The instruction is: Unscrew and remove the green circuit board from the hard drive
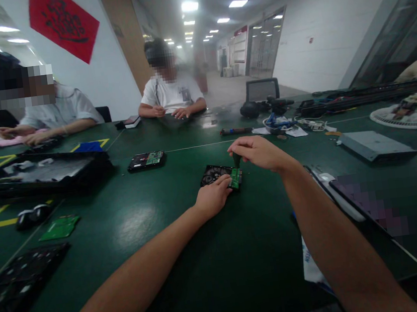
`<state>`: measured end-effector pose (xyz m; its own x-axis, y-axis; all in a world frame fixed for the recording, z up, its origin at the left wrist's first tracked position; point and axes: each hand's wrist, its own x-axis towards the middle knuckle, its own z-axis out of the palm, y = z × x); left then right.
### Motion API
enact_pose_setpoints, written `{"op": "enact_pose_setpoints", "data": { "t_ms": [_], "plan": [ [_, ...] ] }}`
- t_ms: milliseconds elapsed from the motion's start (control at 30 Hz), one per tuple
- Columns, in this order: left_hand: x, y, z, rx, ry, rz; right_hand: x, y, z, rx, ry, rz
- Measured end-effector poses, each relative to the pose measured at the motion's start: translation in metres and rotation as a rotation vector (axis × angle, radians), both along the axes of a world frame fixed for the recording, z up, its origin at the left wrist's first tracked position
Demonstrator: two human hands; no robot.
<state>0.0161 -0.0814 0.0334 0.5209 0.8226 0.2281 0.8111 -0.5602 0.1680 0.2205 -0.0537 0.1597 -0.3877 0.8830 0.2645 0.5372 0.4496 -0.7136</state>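
Observation:
A black hard drive [212,173] with a green circuit board [235,178] lies on the green table [194,289], in front of me. My left hand [213,196] rests on the drive's near side, its fingers closed against the board's edge. Above the board's right part, my right hand [256,153] is closed on the dark handle of a screwdriver [237,160], which points down at the board. The tool's tip is too small to make out.
Another hard drive [146,161] and a black tray [43,171] are at left, with a loose green board [60,227]. A metal box [376,144] and a phone [366,205] are at right. Two people sit across the table.

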Motion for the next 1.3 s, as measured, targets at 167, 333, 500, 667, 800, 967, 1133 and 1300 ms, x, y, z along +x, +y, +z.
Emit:
{"op": "enact_pose_setpoints", "data": {
  "t_ms": [167,333,500,667,800,967,1133,1300],
  "plan": [
    [0.0,0.0,-0.001,-0.005,-0.004,0.01,0.0,0.003,-0.002,0.035,0.023,-0.101],
    [0.001,0.0,-0.001,-0.007,-0.011,0.012,-0.003,0.005,-0.005,0.005,0.094,-0.017],
    [0.0,0.0,0.0,-0.015,-0.009,0.015,-0.003,0.008,-0.004,-0.076,0.112,-0.026],
    [0.0,0.0,0.0,-0.005,-0.003,0.007,-0.002,0.012,-0.002,-0.037,0.077,0.007],
    [0.0,0.001,-0.001,-0.008,0.006,0.005,-0.002,0.015,-0.003,0.031,0.076,-0.051],
    [-0.001,0.001,-0.002,-0.022,0.001,0.015,-0.002,0.01,-0.001,-0.013,0.087,-0.064],
    [-0.001,0.0,-0.001,-0.011,-0.012,0.007,-0.002,0.002,0.005,-0.172,0.195,0.095],
    [-0.001,0.0,-0.003,0.003,-0.021,0.0,0.008,0.004,0.007,-0.089,0.125,0.08]
  ]
}}
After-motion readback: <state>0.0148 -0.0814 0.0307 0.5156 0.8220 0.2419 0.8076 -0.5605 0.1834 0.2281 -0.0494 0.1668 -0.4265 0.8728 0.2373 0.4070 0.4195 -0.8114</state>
